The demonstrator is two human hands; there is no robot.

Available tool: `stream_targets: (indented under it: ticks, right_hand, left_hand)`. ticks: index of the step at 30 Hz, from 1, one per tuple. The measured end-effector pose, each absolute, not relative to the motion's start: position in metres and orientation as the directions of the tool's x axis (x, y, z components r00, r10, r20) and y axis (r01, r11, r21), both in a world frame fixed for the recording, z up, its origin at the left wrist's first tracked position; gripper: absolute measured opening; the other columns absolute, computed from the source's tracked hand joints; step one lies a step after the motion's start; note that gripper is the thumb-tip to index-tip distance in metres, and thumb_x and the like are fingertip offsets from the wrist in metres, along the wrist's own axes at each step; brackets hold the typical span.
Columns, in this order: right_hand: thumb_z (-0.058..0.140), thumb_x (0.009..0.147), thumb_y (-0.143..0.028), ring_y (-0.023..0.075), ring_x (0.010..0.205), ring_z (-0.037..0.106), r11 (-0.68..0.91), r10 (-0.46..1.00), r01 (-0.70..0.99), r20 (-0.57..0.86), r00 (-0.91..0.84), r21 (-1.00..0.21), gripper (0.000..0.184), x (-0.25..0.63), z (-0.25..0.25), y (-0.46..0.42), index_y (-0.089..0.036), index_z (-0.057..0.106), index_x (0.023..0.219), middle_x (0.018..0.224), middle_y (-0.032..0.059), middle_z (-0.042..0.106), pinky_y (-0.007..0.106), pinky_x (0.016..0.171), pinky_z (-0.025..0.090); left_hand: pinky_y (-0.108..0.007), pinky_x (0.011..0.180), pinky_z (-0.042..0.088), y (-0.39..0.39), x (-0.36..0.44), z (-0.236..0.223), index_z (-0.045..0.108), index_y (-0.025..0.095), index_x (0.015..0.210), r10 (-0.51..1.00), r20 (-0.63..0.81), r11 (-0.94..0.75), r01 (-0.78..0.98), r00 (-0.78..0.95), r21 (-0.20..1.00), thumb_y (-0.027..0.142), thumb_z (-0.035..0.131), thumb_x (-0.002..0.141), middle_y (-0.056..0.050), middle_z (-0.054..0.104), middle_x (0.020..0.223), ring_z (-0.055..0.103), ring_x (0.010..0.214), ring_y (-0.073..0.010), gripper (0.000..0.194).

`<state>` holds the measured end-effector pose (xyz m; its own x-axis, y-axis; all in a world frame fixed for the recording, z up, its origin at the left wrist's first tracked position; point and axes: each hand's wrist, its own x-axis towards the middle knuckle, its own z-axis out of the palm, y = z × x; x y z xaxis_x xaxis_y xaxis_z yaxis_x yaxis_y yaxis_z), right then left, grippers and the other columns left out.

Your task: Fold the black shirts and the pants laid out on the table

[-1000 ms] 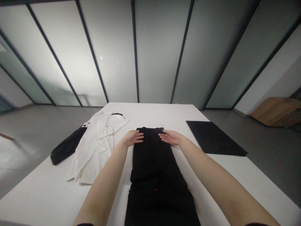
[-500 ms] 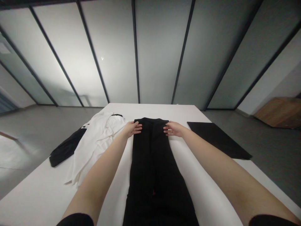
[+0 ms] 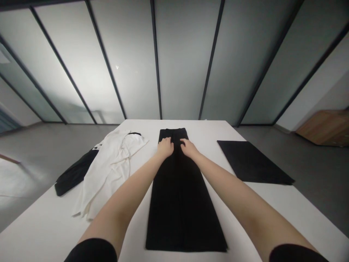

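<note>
Head view gave me the whole scene from above. My left hand (image 3: 165, 147) and right hand (image 3: 189, 148) both lay on the upper part of the black trousers (image 3: 178, 203), close together but not touching each other. The fingers of each hand were curved downward onto the cloth, neither spread flat nor closed into a fist. I could not tell whether either hand had pinched the fabric or was only resting on it.

The trousers lay flat and straight, running away from me along the middle of the white table (image 3: 51, 218), with their far end short of the table's far edge. Both forearms reached in over them from the sides, and short black sleeves (image 3: 91, 251) showed at the bottom of the view.

Left of the trousers lay a crumpled white garment (image 3: 106, 178), not touching them. A dark garment (image 3: 75, 174) lay further left, partly beneath the white one and along the table's edge. Right of the trousers, well apart from them, lay a flat black mat (image 3: 251, 162), one corner near the table's edge. Beyond the trousers stood frosted glass panels (image 3: 191, 62) in dark frames, and a wooden cabinet (image 3: 324, 127) sat far to their right on the grey floor (image 3: 313, 163).
</note>
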<state>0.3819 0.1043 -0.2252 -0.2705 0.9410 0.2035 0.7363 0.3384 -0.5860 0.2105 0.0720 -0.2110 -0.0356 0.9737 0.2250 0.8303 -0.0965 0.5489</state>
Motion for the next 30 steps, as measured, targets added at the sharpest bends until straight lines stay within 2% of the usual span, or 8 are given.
stream_targets:
  ticks: [1,2,5,7,16,24,26,30]
  right_hand:
    - [0.047,0.100,-0.020,0.0255,0.145,0.053,0.347,0.938,0.762,0.187,-0.293,-0.546,0.050,0.381,-0.235,0.094,-0.016,0.059,0.149,0.155,0.0148,0.060,0.040,0.124,0.037]
    - [0.050,0.100,-0.022,0.0283,0.147,0.051,0.353,0.935,0.787,0.170,-0.310,-0.506,0.049,0.381,-0.243,0.084,-0.016,0.062,0.147,0.156,0.0154,0.059,0.043,0.125,0.034]
    - [0.052,0.102,-0.028,0.0371,0.156,0.037,0.350,0.937,0.847,0.128,-0.326,-0.399,0.052,0.381,-0.259,0.062,-0.014,0.059,0.152,0.166,0.0173,0.047,0.053,0.128,0.026]
    - [0.049,0.105,-0.032,0.0390,0.159,0.031,0.345,0.939,0.871,0.116,-0.325,-0.349,0.055,0.380,-0.262,0.054,-0.014,0.054,0.157,0.170,0.0164,0.040,0.054,0.129,0.022]
    - [0.041,0.109,-0.037,0.0383,0.159,0.030,0.292,0.956,0.928,0.090,-0.278,-0.232,0.055,0.380,-0.260,0.034,-0.023,0.049,0.162,0.173,0.0132,0.035,0.054,0.126,0.023]
    - [0.038,0.107,-0.024,0.0359,0.154,0.041,0.312,0.949,0.917,0.133,-0.287,-0.248,0.051,0.382,-0.247,-0.002,-0.019,0.064,0.150,0.167,0.0127,0.047,0.050,0.124,0.031]
    - [0.037,0.106,-0.022,0.0371,0.154,0.041,0.340,0.940,0.909,0.103,-0.324,-0.241,0.053,0.386,-0.250,-0.021,-0.017,0.060,0.154,0.167,0.0144,0.046,0.050,0.123,0.033]
    - [0.035,0.105,-0.019,0.0378,0.159,0.032,0.400,0.915,0.886,0.048,-0.401,-0.234,0.059,0.402,-0.261,-0.060,-0.014,0.047,0.163,0.172,0.0143,0.037,0.053,0.127,0.027]
  left_hand:
    - [-0.058,0.129,0.023,0.060,0.216,-0.225,0.052,0.004,0.153,0.978,0.202,-0.063,0.854,-0.051,0.516,0.030,0.050,0.102,-0.026,0.048,0.161,0.036,0.156,-0.0407,0.057]
    - [-0.062,0.128,0.021,0.050,0.221,-0.237,0.048,0.004,0.156,0.987,0.151,-0.012,0.909,-0.056,0.416,0.037,0.047,0.103,-0.026,0.043,0.165,0.031,0.158,-0.0433,0.062]
    - [-0.060,0.130,0.015,0.029,0.229,-0.258,0.037,0.003,0.164,0.995,0.093,0.016,0.978,-0.036,0.209,0.048,0.039,0.105,-0.024,0.033,0.171,0.024,0.161,-0.0426,0.074]
    - [-0.058,0.131,0.014,0.024,0.230,-0.259,0.033,0.004,0.166,0.996,0.087,0.012,0.987,-0.026,0.161,0.050,0.034,0.106,-0.022,0.029,0.173,0.022,0.162,-0.0408,0.076]
    - [-0.059,0.129,0.022,0.010,0.244,-0.254,0.032,0.005,0.167,0.997,0.059,0.037,0.987,-0.047,0.156,0.045,0.027,0.107,-0.020,0.029,0.174,0.025,0.161,-0.0380,0.072]
    - [-0.055,0.127,0.029,-0.024,0.250,-0.251,0.041,0.006,0.163,0.995,0.102,-0.003,0.991,-0.011,0.137,0.043,0.025,0.109,-0.020,0.041,0.169,0.034,0.158,-0.0357,0.068]
    - [-0.055,0.127,0.030,-0.044,0.254,-0.254,0.042,0.005,0.163,0.995,0.099,-0.018,0.993,0.006,0.116,0.041,0.026,0.109,-0.020,0.040,0.169,0.034,0.158,-0.0355,0.067]
    - [-0.055,0.130,0.025,-0.089,0.257,-0.260,0.036,0.004,0.165,0.990,0.058,-0.134,0.987,0.130,0.088,0.042,0.031,0.107,-0.021,0.033,0.172,0.029,0.161,-0.0348,0.070]
